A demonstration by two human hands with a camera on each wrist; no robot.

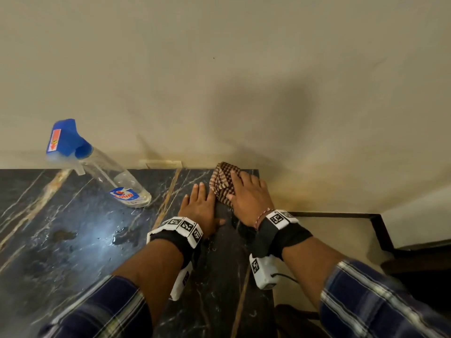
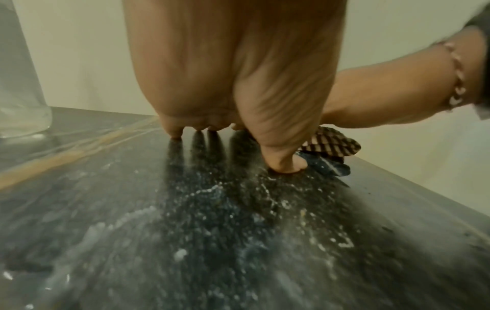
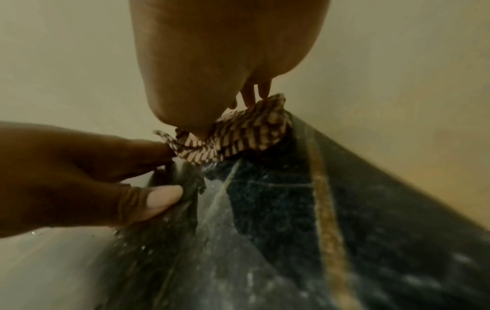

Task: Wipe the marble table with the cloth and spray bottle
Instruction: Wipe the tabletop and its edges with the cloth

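Observation:
A brown checked cloth [image 1: 223, 182] lies bunched near the far right corner of the dark marble table [image 1: 73, 228]. My right hand [image 1: 246, 193] presses flat on it with straight fingers; the cloth [image 3: 238, 134] sticks out under the palm in the right wrist view. My left hand [image 1: 200, 206] rests flat on the marble just left of the cloth, fingers straight, its fingertips [image 2: 175, 132] touching the stone. The clear spray bottle [image 1: 105, 172] with a blue head stands at the back left, away from both hands. The cloth [image 2: 331, 144] shows behind the left thumb.
A beige wall [image 1: 219, 81] runs along the table's back edge. The table's right edge [image 1: 266, 240] drops to a light floor with a dark strip. Wet patches and droplets [image 1: 119, 237] glisten on the marble left of my left wrist.

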